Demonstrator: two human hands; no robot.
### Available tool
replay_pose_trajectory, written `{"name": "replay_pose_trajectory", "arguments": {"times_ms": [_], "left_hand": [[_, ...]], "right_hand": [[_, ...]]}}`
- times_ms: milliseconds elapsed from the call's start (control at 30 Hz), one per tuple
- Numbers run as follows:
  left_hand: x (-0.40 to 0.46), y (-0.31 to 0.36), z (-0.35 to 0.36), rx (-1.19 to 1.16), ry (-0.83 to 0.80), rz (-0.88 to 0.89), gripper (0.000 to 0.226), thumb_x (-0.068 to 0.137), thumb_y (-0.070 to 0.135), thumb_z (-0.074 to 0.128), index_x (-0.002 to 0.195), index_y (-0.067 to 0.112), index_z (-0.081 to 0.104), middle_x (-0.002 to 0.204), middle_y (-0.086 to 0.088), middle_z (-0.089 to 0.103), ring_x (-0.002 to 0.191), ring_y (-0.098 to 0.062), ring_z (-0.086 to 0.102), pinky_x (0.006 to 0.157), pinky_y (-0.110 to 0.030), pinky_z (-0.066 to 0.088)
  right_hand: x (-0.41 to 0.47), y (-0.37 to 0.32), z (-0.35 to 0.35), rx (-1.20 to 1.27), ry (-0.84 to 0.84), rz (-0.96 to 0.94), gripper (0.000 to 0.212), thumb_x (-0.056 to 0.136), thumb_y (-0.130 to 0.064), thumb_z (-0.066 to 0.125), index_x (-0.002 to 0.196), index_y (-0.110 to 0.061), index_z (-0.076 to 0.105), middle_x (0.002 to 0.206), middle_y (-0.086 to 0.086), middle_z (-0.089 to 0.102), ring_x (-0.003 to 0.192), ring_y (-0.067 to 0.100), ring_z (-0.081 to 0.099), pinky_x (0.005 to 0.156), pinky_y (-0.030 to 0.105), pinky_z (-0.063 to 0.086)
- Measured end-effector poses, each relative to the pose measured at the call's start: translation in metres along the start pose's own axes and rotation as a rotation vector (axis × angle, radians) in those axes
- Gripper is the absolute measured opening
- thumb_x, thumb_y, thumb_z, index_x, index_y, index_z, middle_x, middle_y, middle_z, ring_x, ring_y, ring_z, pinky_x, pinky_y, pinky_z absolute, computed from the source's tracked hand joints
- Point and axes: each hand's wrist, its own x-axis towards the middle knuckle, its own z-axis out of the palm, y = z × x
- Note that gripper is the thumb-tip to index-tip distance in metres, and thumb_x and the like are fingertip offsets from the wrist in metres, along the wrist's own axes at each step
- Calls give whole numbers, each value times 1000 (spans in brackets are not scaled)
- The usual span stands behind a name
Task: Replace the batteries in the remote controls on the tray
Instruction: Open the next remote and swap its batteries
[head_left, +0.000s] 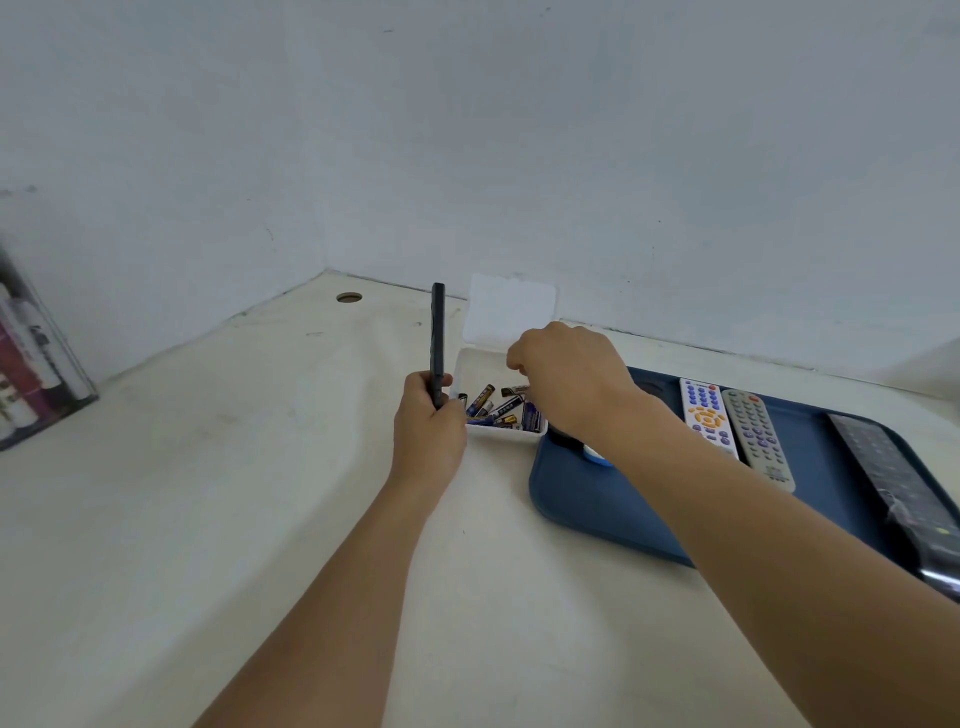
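Left grip (428, 415) clasps the slim black plastic remote (438, 343) upright; right grip (563, 376), fingers curled, contents hidden, hovers over the loose batteries (501, 408) beside it, three tray remotes (756, 431) seemingly untouched.

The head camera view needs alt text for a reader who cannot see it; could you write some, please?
A person's left hand holds a black remote upright while the right hand reaches into a white box of batteries. Three more remotes lie on a blue tray to the right.

Cream table (234, 493) (tray (587, 499), battery box (506, 434))
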Motion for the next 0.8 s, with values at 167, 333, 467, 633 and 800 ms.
{"name": "replay_pose_trajectory", "arguments": {"times_ms": [167, 333, 467, 633, 800], "left_hand": [[0, -1, 1, 32, -4, 16, 25, 90, -4, 48, 100, 19, 50, 85, -3, 52, 71, -20, 49, 67, -39, 47], [0, -1, 1, 31, 17, 11, 25, 89, -3, 49, 101, 19, 51, 86, -4, 55, 70, -23, 52, 65, -38, 47], [0, -3, 1, 39, 11, 19, 26, 89, -3, 49, 106, 17, 51, 89, -3, 56, 73, -21, 54, 68, -40, 50], [0, -4, 2, 53, 1, 36, 25, 91, -3, 49, 108, 15, 52, 87, -2, 56, 71, -17, 53, 62, -30, 45], [0, -5, 0, 62, -6, 50, 24, 93, -2, 50, 112, 13, 53, 90, -3, 61, 74, -16, 56, 61, -26, 44]], "right_hand": [[4, -10, 11, -4, -97, 29, 21, 83, -5, 67, 84, -13, 48, 67, 0, 35, 58, 19, 41, 47, 26, 23], [7, -11, 16, 53, -41, 26, 17, 84, -4, 66, 93, -14, 57, 75, 2, 50, 70, 25, 52, 55, 27, 33], [3, -9, 22, 45, -5, 9, 33, 81, -4, 66, 111, -19, 66, 98, 4, 65, 79, 26, 61, 63, 29, 39], [-1, -18, 13, -99, -85, -94, 24, 77, 6, 59, 85, -15, 51, 68, -1, 36, 69, 23, 47, 63, 30, 37], [12, -24, 8, -95, -141, -153, 22, 83, 5, 55, 91, -15, 54, 71, -1, 35, 75, 23, 47, 66, 31, 38]]}}
